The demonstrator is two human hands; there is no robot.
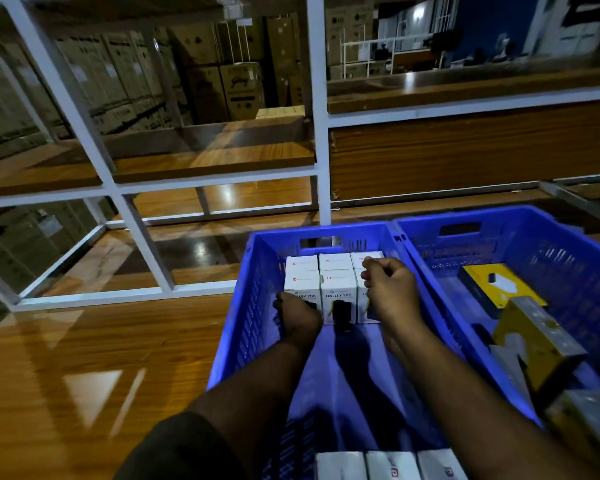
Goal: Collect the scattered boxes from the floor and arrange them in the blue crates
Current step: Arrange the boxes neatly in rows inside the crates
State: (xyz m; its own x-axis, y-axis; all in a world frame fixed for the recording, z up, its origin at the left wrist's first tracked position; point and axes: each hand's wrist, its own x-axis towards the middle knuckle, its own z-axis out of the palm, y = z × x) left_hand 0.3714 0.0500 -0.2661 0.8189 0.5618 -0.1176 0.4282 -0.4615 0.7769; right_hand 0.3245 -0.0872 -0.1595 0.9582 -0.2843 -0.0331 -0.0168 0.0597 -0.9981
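While both hands are down in the left crate, the white boxes sit packed two deep, three across, against its far wall. The left hand is at the front face of the left-most box; its fingers are hidden behind the knuckles, so I cannot tell if they hold anything. The right hand has its fingers curled over the top of the right-most box, gripping it.

The boxes look like small retail cartons: stiff card, square edges, probably light to middling, with glossy print that may be a bit slick. Best hold, I'd say, is across two opposite side faces or top and front, not by the flap. Pressing them flush should be safe; corners could dent if jammed.

More white boxes lie at the near edge. The right crate holds yellow boxes, some tilted. Both crates rest on the wooden floor by a white rack.
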